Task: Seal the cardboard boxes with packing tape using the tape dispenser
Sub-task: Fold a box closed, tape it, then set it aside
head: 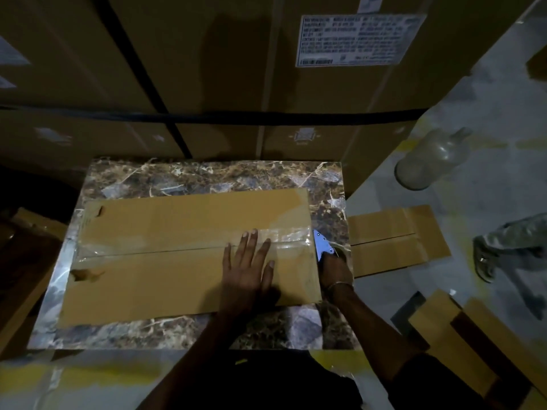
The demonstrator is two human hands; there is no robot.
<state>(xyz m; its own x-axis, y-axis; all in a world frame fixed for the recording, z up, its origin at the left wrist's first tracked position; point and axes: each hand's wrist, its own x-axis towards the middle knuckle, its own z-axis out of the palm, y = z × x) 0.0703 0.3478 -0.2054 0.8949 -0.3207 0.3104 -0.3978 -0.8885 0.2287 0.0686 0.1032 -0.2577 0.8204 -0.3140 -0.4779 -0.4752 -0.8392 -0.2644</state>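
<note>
Two hands (pixel 247 266) (pixel 336 269), one box (pixel 177 279), one dispenser (pixel 322 245)

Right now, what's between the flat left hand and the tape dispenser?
In the head view, clear tape over the box seam spans from left hand to dispenser.

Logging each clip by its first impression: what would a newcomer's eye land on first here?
Centre frame, the flattened cardboard box on a marble-patterned table, clear tape shining along its seam. The left hand presses flat on that seam, while the right hand grips the blue tape dispenser at the box's right edge.
</note>
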